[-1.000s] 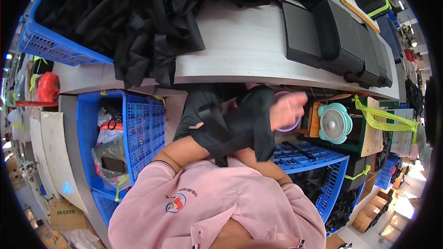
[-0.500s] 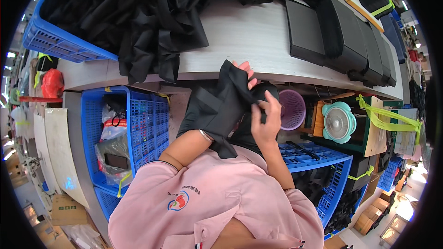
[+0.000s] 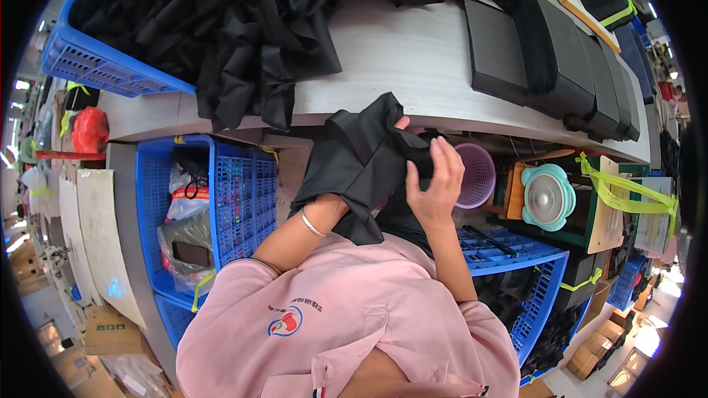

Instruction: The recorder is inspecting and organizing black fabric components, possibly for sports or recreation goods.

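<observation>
A piece of black fabric (image 3: 354,155), sewn or folded in layers, hangs in front of me over my lap. My left hand (image 3: 403,123) is mostly hidden in it, with only fingertips showing past the far edge, closed on the cloth. From the right, my right hand (image 3: 436,180) has a stretched end of the same fabric between its thumb and bent fingers. On my left wrist sits a silver bangle (image 3: 313,225). The tail of the cloth dangles toward my shirt.
A heap of black fabric pieces (image 3: 251,37) spills from a blue crate (image 3: 110,66) onto the white table (image 3: 398,51). Stacked black panels (image 3: 498,51) lie at right. Beside me are a purple basket (image 3: 476,175), a turquoise fan (image 3: 548,197) and more blue crates (image 3: 177,206).
The left hand has sunk deeper into the fabric, so fewer fingers show. The cloth has spread wider, and my right hand has moved slightly right and up, drawing its end out.
</observation>
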The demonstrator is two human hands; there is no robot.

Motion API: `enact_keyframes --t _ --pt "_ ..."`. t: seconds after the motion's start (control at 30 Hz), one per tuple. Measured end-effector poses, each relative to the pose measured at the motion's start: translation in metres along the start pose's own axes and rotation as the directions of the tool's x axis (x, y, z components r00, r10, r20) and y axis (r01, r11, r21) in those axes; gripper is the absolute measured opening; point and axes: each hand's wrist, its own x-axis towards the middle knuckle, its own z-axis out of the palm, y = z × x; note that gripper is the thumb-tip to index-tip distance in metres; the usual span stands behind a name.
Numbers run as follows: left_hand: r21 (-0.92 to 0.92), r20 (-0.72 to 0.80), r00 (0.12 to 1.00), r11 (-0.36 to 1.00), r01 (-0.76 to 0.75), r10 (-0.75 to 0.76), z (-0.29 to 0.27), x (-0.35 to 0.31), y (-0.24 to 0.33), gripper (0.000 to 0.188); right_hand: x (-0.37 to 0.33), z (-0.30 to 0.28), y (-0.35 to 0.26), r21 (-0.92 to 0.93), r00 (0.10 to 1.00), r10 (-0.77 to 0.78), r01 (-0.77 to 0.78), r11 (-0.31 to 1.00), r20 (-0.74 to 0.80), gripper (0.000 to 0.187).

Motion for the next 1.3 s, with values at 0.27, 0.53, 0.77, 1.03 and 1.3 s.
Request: enact_keyframes --t 0.27,0.53,0.77,1.03,1.3 --pt "-0.130 -0.199 0.945 0.948 -0.289 0.261 0.042 -0.029 -0.026 0.047 0.005 0.003 0.026 -0.133 0.991 -0.095 0.108 0.985 0.099 0.037" --pt "0.104 -0.052 0.946 0.944 -0.312 0.319 0.019 -0.037 -0.023 0.048 0.004 -0.018 0.013 0.254 0.860 0.388 -0.478 0.841 0.332 0.007" --pt "0.116 0.061 0.946 0.939 -0.325 0.320 0.035 -0.053 -0.073 0.049 0.009 -0.048 0.013 0.688 0.634 0.345 -0.436 -0.581 0.692 0.024" --pt "-0.045 0.177 0.963 0.979 -0.197 0.202 0.046 -0.033 -0.020 0.043 0.043 -0.041 0.018 0.781 0.612 0.506 -0.577 -0.240 0.608 0.030" --pt "0.594 -0.014 0.854 0.691 -0.411 0.520 -0.024 0.001 0.047 0.034 0.087 -0.139 -0.041 0.911 0.958 0.085 0.229 0.343 -0.273 0.039"
